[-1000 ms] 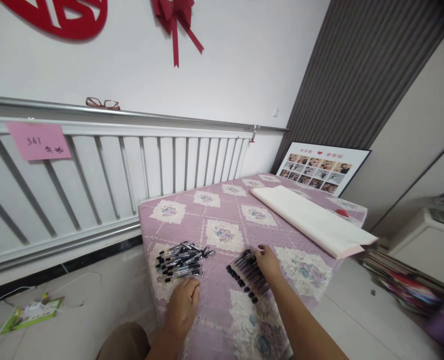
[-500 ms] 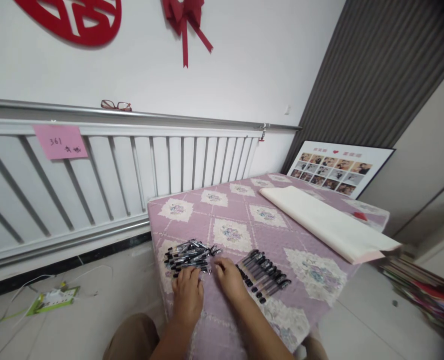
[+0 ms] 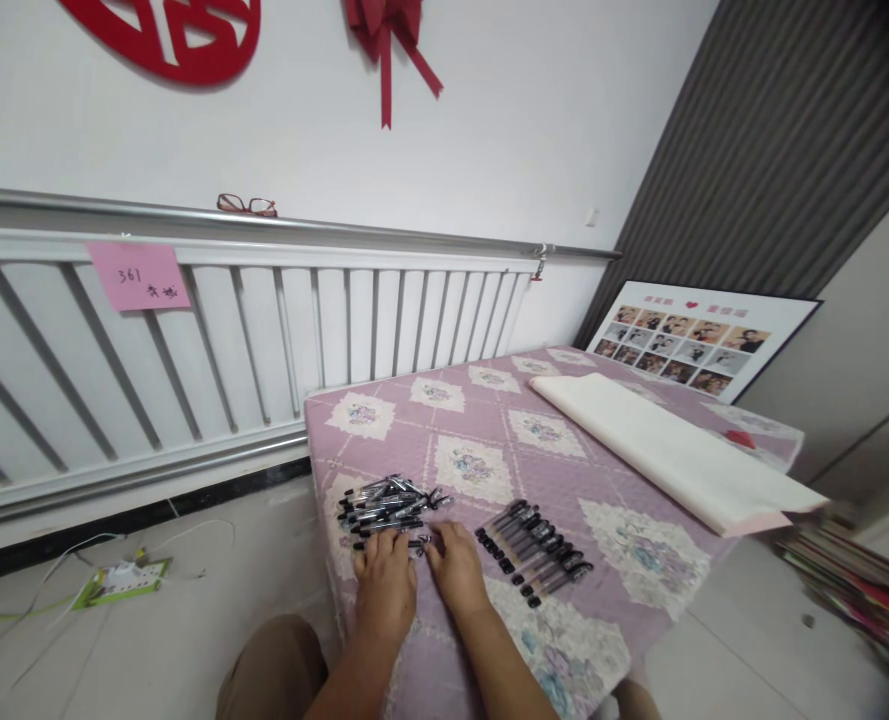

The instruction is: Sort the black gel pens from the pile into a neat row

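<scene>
A loose pile of black pens [image 3: 388, 503] lies near the left edge of the cloth-covered table. Below the pile, my left hand [image 3: 385, 582] has its fingers closed on a single pen [image 3: 419, 543] lying crosswise. My right hand [image 3: 455, 562] is beside it, its curled fingertips at the capped end of that same pen. To the right of my right hand, several pens [image 3: 530, 545] lie side by side in a slanted row, next to some small black pieces [image 3: 493, 547].
The purple flowered tablecloth [image 3: 481, 510] covers the table. A folded cream sheet [image 3: 646, 440] lies across its right side, with a photo board [image 3: 703, 335] behind. A white radiator [image 3: 324, 320] runs along the wall. A power strip [image 3: 125, 580] sits on the floor at left.
The view has shifted slightly left, so things appear further right. One pen now lies apart from the lower edge of the pile, between my hands' fingertips.
</scene>
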